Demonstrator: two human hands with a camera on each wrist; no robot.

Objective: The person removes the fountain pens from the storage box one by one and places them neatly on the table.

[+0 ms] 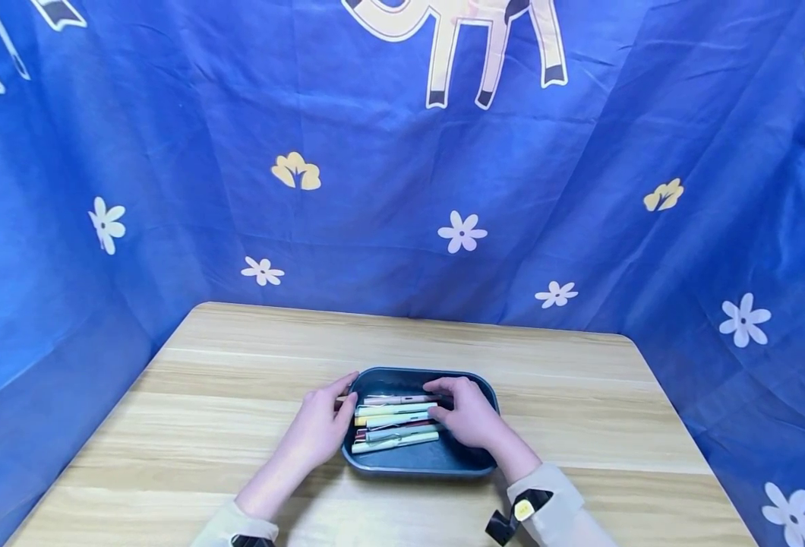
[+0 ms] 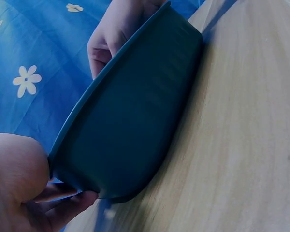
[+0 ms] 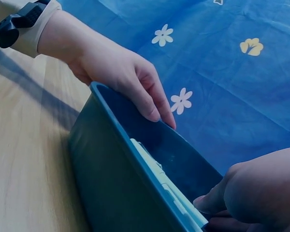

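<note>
A dark blue-green plastic bin (image 1: 437, 472) with rounded corners stands on the table. Several capped pens (image 1: 396, 441) in pale green, yellow, light blue, pink and dark red lie side by side in its left part. My left hand (image 1: 317, 425) grips the bin's left end, thumb over the rim and fingers along the outer wall (image 2: 121, 125). My right hand (image 1: 471, 414) reaches down inside the bin at the pens' right ends, thumb and forefinger spread apart. Seen from the right wrist, its thumb lies right at the end of a pale green pen (image 3: 169, 186).
The bin rests on a light wood-grain table (image 1: 238, 380). Around the table's back and sides hangs a blue cloth (image 1: 375, 190) printed with white flowers and animals. A small black camera (image 1: 512, 516) is strapped at the right cuff.
</note>
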